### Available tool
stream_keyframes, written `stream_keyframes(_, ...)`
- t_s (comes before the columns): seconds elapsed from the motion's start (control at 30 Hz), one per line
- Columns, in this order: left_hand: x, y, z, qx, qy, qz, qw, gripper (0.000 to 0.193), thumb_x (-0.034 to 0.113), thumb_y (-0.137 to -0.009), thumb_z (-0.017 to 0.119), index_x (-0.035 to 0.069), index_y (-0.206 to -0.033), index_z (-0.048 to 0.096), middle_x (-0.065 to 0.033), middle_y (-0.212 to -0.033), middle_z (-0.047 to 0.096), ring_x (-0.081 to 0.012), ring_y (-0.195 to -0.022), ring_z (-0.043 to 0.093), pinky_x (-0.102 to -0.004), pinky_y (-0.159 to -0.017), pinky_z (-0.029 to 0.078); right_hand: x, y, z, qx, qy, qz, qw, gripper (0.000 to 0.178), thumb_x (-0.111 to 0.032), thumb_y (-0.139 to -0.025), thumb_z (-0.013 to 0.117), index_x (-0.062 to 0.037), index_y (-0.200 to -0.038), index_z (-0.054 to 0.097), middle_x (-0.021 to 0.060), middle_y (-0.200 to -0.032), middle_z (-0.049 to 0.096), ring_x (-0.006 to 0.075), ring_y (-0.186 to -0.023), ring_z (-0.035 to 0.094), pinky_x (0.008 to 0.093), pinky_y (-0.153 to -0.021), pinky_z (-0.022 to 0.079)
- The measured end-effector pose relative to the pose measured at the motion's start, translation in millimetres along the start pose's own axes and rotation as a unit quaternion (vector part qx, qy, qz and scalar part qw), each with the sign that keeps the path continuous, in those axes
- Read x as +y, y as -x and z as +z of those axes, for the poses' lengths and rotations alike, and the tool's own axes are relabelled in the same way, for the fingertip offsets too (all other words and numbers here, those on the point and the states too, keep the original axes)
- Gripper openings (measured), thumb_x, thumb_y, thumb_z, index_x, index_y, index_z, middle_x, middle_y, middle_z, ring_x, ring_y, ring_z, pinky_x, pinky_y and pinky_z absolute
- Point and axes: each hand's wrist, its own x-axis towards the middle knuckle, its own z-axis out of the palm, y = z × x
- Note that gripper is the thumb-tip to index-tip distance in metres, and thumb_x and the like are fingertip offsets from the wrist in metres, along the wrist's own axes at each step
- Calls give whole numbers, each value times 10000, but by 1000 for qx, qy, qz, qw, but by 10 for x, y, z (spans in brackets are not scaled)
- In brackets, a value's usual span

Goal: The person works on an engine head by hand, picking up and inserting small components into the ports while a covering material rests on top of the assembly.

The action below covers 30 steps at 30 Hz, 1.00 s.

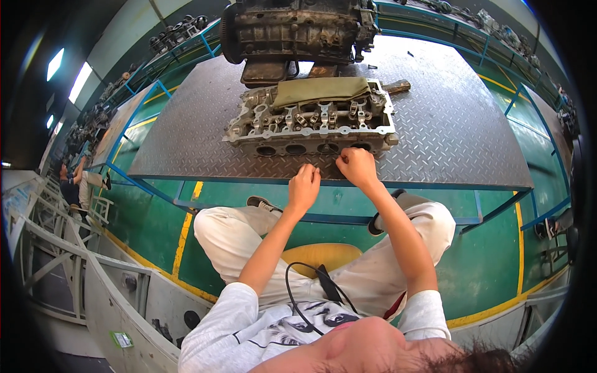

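A metal cylinder head (292, 149) lies on the tread-plate table, its row of dark oval ports turned toward me. Across its top rests a folded olive cloth (320, 91). My right hand (357, 166) is closed just in front of the rightmost port, thumb and fingers drawn together; whatever they may pinch is hidden. At the table's near edge, a little lower and to the left, my left hand (305, 188) has its fingers curled together. Anything inside it is too small or covered to make out. A gap separates the two hands.
Behind the cylinder head stands a dark engine block (298, 34). A short wooden-looking piece (397, 87) sticks out at its right. The tread-plate table (454, 124) has a blue frame. Far left, another person (74, 180) sits by a bench.
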Motion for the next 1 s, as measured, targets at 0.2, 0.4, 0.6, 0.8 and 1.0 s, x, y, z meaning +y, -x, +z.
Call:
stream_keyframes(0.2,31,-10,-46,10,-8,-5,1000,252,126,-908,619,6,-752,462,-126,-662,472,-315,-526,458,-384,-512,393,-19,-61,25,6,-20,36,999,164,-180,-746,657,-21,-705,664,154,-650,638,350,-618,629,420,-594,511)
stream_keyframes(0.4,92,-66,-154,62,19,4,998,252,111,-907,620,-2,-736,474,-112,-642,444,-260,-507,407,-360,-502,370,-115,-4,-40,12,-51,38,998,163,-166,-732,652,-8,-695,655,162,-638,629,348,-620,631,411,-600,512)
stream_keyframes(0.6,153,-219,-276,74,25,-14,997,233,123,-920,615,-5,-752,517,-97,-665,500,-218,-514,443,-335,-507,379,-103,-63,-129,12,-126,79,989,172,-146,-728,667,23,-707,642,159,-614,617,296,-563,624,357,-568,490)
stream_keyframes(0.8,249,-488,-350,94,-28,98,990,164,107,-930,606,9,-806,564,-91,-680,511,-256,-508,472,-335,-498,400,-52,-201,-93,30,-236,97,967,160,-107,-727,662,49,-705,638,112,-537,562,127,-509,574,298,-511,435)
stream_keyframes(1.0,234,-574,-417,98,-67,142,983,111,85,-897,634,18,-819,595,-92,-706,565,-270,-536,551,-341,-499,431,-181,-164,-63,16,-347,173,921,170,-108,-767,661,49,-711,626,32,-529,553,65,-512,469,264,-504,398)
